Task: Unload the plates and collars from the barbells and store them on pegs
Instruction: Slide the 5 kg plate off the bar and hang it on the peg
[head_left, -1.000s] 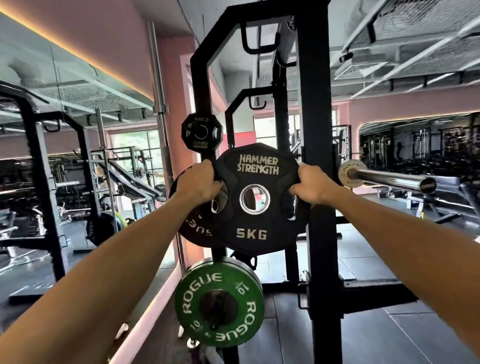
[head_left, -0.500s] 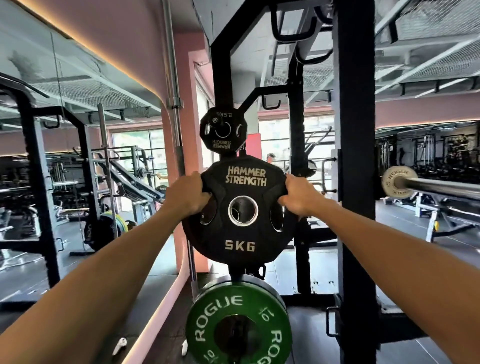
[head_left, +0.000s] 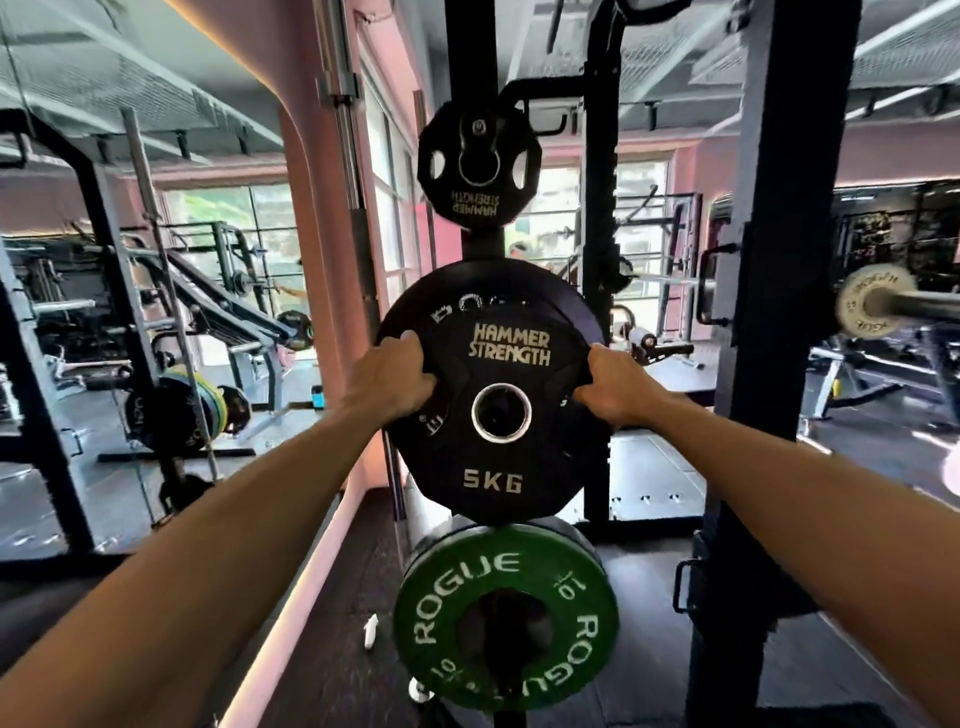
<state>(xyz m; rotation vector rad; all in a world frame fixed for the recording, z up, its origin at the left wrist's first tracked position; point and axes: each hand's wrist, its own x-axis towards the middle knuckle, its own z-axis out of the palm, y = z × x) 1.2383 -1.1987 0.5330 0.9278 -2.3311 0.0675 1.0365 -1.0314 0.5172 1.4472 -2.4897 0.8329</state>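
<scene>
I hold a black 5 kg Hammer Strength plate (head_left: 498, 467) upright in front of the rack post. My left hand (head_left: 392, 376) grips its left grip hole and my right hand (head_left: 615, 392) grips its right one. Right behind it sits a larger black plate (head_left: 441, 312) on the rack. The peg is hidden behind the centre hole. Above hangs a small black plate (head_left: 480, 166) on its peg. Below sits a green Rogue 10 plate (head_left: 506, 613). A bare barbell sleeve (head_left: 872, 306) shows at the right.
A black rack upright (head_left: 779, 364) stands close on the right. A bar (head_left: 345, 156) stands upright at the pink wall on the left. A mirror at left reflects racks and plates. A small white object (head_left: 371, 631) lies on the dark floor.
The view has closed in on the rack. The 5 kg plate has moved forward and now overlaps the larger black plate on the rack; both hands keep their grip.
</scene>
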